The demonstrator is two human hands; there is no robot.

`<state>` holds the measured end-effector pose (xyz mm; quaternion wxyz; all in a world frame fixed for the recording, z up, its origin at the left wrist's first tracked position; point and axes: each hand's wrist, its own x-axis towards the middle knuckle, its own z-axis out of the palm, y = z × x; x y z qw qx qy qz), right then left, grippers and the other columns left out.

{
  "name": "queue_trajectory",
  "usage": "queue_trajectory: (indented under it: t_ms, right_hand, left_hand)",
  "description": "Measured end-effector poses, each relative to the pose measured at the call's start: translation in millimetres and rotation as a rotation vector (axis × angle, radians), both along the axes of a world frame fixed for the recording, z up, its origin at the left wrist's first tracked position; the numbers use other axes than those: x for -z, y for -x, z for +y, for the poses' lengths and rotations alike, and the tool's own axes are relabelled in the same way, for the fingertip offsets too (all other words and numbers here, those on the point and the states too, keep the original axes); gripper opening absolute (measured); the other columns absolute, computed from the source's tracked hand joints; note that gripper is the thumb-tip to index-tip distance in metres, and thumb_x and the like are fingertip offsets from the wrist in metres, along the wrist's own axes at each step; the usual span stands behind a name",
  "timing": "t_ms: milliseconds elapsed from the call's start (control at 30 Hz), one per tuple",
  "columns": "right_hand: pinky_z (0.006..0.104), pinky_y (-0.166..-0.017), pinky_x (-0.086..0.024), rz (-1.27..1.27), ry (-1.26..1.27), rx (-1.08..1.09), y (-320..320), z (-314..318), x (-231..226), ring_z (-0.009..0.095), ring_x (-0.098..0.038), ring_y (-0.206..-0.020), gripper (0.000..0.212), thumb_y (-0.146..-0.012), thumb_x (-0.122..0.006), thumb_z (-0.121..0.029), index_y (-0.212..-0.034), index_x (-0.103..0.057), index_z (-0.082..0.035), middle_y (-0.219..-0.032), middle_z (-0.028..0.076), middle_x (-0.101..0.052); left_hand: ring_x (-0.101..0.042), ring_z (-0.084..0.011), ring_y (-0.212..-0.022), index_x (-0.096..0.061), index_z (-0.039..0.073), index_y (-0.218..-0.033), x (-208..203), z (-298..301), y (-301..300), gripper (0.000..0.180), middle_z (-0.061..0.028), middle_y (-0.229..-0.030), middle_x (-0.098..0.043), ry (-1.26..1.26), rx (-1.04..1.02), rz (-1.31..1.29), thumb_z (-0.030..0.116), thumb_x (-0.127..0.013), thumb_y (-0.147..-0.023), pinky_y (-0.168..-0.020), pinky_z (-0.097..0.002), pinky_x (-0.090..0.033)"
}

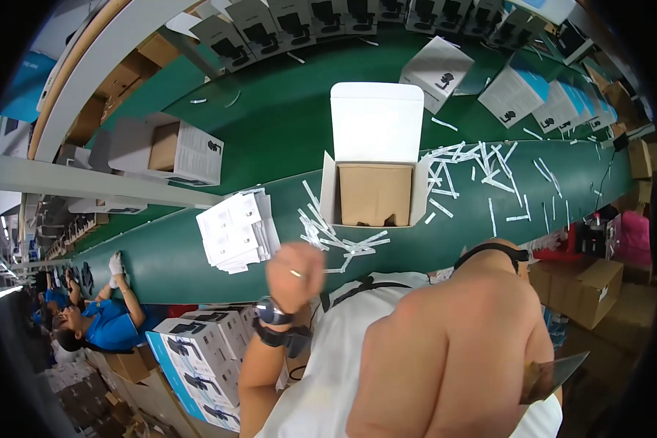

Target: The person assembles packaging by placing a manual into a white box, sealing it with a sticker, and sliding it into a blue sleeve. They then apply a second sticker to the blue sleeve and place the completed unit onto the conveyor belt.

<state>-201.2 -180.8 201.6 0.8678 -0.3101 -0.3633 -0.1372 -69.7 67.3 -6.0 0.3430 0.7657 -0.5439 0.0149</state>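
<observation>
My right hand [445,350] is raised very near the camera and looks large, its fingers folded. A pointed grey blade [562,374] with a brownish base sticks out at its right side; the grip is hidden. My left hand [296,276], wearing a ring, is closed above the bench's near edge, and whatever may be inside its curled fingers is hidden. Just beyond it lies a stack of white printed leaflets [233,230]. An open white box [377,120] stands at the middle, lid raised, with a brown cardboard insert [374,193] inside.
Cut white paper strips [489,171] litter the green bench [160,255] on both sides of the box. Another open box [197,153] stands far left. Closed printed boxes [438,73] line the back and right. A co-worker in blue [113,321] sits at the left, beside stacked cartons [197,365].
</observation>
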Motion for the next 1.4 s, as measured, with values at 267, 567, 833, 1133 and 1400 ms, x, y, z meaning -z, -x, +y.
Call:
queue_trajectory:
  t_ms: [267,567,833,1133,1400]
  right_hand:
    - [0.0259,-0.059,-0.051,-0.070,-0.004,0.013,1.0,-2.3,-5.6,0.023,-0.068,-0.067,0.012,-0.094,-0.064,0.001,-0.092,-0.076,0.004,-0.106,0.027,-0.071]
    - [0.0252,-0.059,-0.051,-0.092,0.004,0.119,24.0,-34.7,-3.5,0.022,-0.067,-0.067,0.011,-0.093,-0.065,0.000,-0.092,-0.076,0.002,-0.104,0.025,-0.072]
    - [0.0318,-0.071,-0.053,0.010,0.088,0.140,27.3,-38.2,27.5,0.026,-0.067,-0.084,0.013,-0.086,-0.073,-0.002,-0.097,-0.068,0.002,-0.095,0.020,-0.069]
    - [0.0246,-0.054,-0.034,0.968,0.232,0.919,65.6,-27.2,165.2,0.010,-0.041,-0.058,0.033,-0.107,-0.050,-0.025,-0.079,-0.044,-0.010,-0.066,0.001,-0.047]
    - [0.0219,-0.059,-0.038,1.057,0.514,1.035,76.7,-27.0,185.9,0.005,-0.044,-0.062,0.017,-0.102,-0.059,-0.014,-0.087,-0.058,-0.005,-0.079,0.001,-0.059]
  left_hand:
    - [-0.053,-0.0512,-0.120,-0.061,-0.005,-0.120,119.2,48.4,-119.1,0.044,-0.0339,-0.127,-0.057,-0.439,-0.695,-0.250,0.023,-0.068,-0.087,-0.106,-0.0493,-0.043]
    - [-0.070,-0.0380,-0.095,-0.076,0.000,-0.099,97.6,65.1,-151.4,0.023,-0.0214,-0.103,-0.072,-0.447,-0.750,0.037,0.018,-0.064,-0.092,-0.082,-0.0446,-0.056]
    - [-0.066,-0.0315,-0.075,-0.074,0.005,-0.087,38.8,67.7,-127.8,0.010,-0.0120,-0.084,-0.066,-0.065,-0.763,-0.375,0.015,-0.073,-0.088,-0.063,-0.0398,-0.053]
    - [-0.067,-0.0323,-0.072,-0.046,0.001,-0.108,-98.5,-32.6,11.7,0.036,-0.0159,-0.088,-0.061,0.783,-0.405,-0.442,-0.001,-0.072,-0.083,-0.061,-0.0371,-0.057]
    - [-0.064,-0.0299,-0.094,-0.053,-0.001,-0.122,-41.1,-81.3,-14.7,0.055,-0.0184,-0.114,-0.060,0.251,-0.210,-0.267,0.000,-0.080,-0.075,-0.076,-0.0390,-0.053]
